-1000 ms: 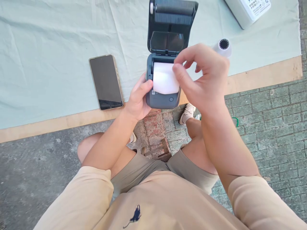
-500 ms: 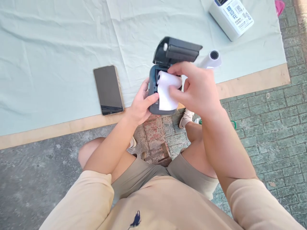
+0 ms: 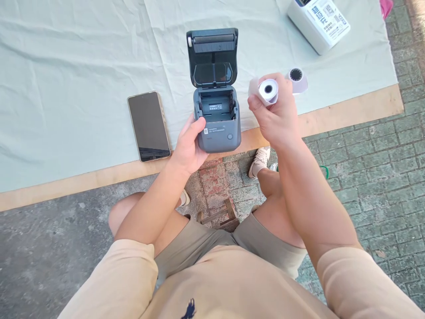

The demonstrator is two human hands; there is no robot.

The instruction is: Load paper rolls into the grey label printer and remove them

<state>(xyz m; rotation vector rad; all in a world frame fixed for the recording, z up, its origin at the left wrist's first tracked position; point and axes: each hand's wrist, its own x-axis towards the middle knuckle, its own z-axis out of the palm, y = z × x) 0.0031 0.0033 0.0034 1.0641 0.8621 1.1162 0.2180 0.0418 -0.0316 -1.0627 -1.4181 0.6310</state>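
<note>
A small dark grey printer [image 3: 217, 128] stands at the table's front edge with its lid [image 3: 212, 55] swung up and its paper bay bare. My left hand [image 3: 187, 146] grips the printer's left side. To the right of the printer, my right hand [image 3: 277, 117] holds a white paper roll [image 3: 265, 91] lifted off the table, its hollow core facing me. A second white roll [image 3: 297, 79] lies on the cloth just behind my right hand.
A phone [image 3: 148, 126] lies screen-up on the pale green cloth [image 3: 83, 66], left of the printer. A white box [image 3: 318, 24] sits at the back right. The wooden table edge [image 3: 348, 115] runs below the cloth; my knees and paving are underneath.
My right hand has lifted the paper roll out of the printer's bay and carried it to the right. The printer, tilted half a second ago, now sits flat with its lid open.
</note>
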